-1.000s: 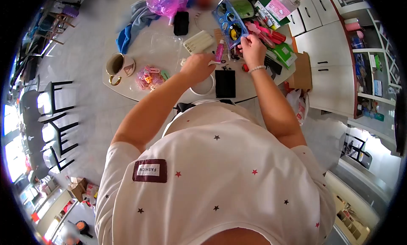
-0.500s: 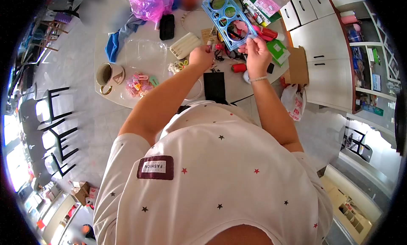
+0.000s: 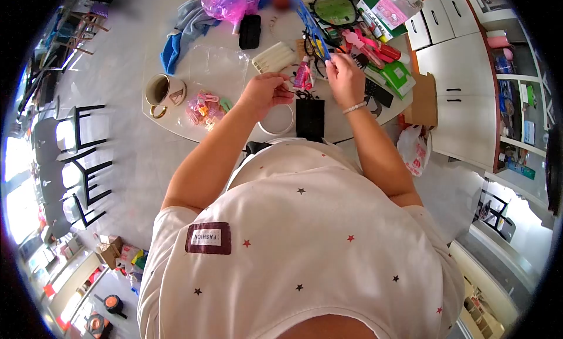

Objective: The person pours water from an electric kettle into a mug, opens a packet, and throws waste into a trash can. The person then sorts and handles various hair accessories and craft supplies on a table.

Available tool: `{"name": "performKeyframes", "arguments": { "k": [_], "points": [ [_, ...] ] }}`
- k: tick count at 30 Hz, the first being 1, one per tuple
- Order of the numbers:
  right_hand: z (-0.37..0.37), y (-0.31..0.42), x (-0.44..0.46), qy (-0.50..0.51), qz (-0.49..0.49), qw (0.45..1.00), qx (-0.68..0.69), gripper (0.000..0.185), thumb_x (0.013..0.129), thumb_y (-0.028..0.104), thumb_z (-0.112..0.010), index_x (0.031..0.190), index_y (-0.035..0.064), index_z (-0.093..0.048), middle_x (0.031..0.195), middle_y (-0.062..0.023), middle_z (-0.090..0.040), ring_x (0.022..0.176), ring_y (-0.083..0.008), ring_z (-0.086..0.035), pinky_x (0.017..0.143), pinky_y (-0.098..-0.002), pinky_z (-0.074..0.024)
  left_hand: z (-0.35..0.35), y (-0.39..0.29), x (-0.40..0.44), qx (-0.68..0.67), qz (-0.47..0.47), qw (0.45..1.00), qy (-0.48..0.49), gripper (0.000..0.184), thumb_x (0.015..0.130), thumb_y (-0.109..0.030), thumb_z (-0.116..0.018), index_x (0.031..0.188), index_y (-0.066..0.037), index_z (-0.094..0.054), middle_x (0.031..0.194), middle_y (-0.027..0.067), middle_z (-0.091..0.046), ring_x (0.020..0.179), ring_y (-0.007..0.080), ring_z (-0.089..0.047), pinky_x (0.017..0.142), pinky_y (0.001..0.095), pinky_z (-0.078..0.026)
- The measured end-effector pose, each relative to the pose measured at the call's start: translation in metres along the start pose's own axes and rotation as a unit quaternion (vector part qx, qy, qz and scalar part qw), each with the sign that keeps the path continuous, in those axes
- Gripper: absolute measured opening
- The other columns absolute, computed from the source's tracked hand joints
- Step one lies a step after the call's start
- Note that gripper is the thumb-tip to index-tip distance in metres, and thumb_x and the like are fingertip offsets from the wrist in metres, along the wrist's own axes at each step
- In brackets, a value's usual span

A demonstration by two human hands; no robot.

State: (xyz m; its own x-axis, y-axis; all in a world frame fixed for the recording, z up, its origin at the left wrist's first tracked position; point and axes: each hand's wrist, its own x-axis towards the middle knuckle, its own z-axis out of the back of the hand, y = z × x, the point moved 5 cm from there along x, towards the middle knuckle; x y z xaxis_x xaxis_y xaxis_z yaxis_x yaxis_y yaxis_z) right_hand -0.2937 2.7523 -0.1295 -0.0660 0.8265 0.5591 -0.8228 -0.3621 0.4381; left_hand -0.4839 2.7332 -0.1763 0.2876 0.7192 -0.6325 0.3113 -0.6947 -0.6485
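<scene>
My right hand [image 3: 346,80] grips the near end of a blue plastic frame with round holes [image 3: 314,28], held up over the table and seen almost edge-on. My left hand [image 3: 267,94] has its fingers curled together, and anything between them is hidden. Beside it lie a cream ridged case [image 3: 274,58] and a pink tube-like item [image 3: 303,75]. A black flat item [image 3: 310,119] and a white ring [image 3: 275,121] lie nearest my body. Beyond my right hand are pink and red items [image 3: 384,53] and a green box [image 3: 399,76].
On the left of the table stand a mug [image 3: 164,92] and a bag of colourful clips [image 3: 205,108]. Farther back lie a blue cloth [image 3: 189,31], a pink plastic bag [image 3: 226,3] and a black case [image 3: 250,31]. A cardboard box [image 3: 425,101] adjoins the right edge.
The blue frame has turned from face-up to nearly edge-on in my right hand. My left hand has drawn back toward me and left. The whole view has shifted slightly.
</scene>
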Motion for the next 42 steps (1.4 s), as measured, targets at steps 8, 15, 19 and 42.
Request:
{"name": "performKeyframes", "arguments": {
  "k": [8,15,19,42],
  "points": [
    [-0.011,0.005,-0.030,0.176,-0.251,0.936,0.175,0.023,0.082,0.025,-0.060,0.087,0.0025,-0.062,0.064,-0.0062,-0.060,0.053,-0.0169,-0.058,0.051,-0.0288,-0.0458,-0.001,0.015,0.006,-0.054,0.027,0.998,0.036,0.020,0.089,-0.010,-0.047,0.102,0.003,-0.054,0.078,0.0095,-0.056,0.072,0.0227,-0.061,0.064,0.0323,-0.054],
    [0.008,0.022,-0.036,0.109,-0.198,0.950,0.216,0.024,0.084,0.025,-0.061,0.085,0.0004,-0.062,0.064,-0.0080,-0.062,0.051,-0.0134,-0.057,0.049,-0.0255,-0.0435,-0.024,0.008,-0.008,0.165,-0.101,0.981,-0.025,0.035,0.089,-0.018,-0.052,0.120,-0.004,-0.047,0.098,0.0099,-0.055,0.085,0.0194,-0.058,0.075,0.0329,-0.049],
    [0.019,0.030,-0.032,0.057,-0.134,0.978,0.149,0.022,0.082,0.022,-0.062,0.085,0.0007,-0.062,0.067,-0.0131,-0.062,0.058,-0.0202,-0.062,0.054,-0.0308,-0.0456,-0.035,-0.004,-0.012,0.172,-0.164,0.971,0.009,0.044,0.089,-0.025,-0.054,0.125,-0.004,-0.043,0.104,0.0064,-0.054,0.096,0.0141,-0.051,0.080,0.0288,-0.042],
    [0.170,-0.072,-0.171,-0.184,-0.562,0.709,0.385,0.023,0.086,0.020,-0.056,0.100,0.0011,-0.055,0.081,-0.0072,-0.060,0.068,-0.0182,-0.064,0.057,-0.0254,-0.0483,-0.023,-0.008,-0.002,0.194,-0.105,0.974,0.056,0.025,0.087,-0.016,-0.053,0.107,0.000,-0.055,0.092,0.0073,-0.061,0.083,0.0163,-0.060,0.071,0.0271,-0.047]
  ]
}}
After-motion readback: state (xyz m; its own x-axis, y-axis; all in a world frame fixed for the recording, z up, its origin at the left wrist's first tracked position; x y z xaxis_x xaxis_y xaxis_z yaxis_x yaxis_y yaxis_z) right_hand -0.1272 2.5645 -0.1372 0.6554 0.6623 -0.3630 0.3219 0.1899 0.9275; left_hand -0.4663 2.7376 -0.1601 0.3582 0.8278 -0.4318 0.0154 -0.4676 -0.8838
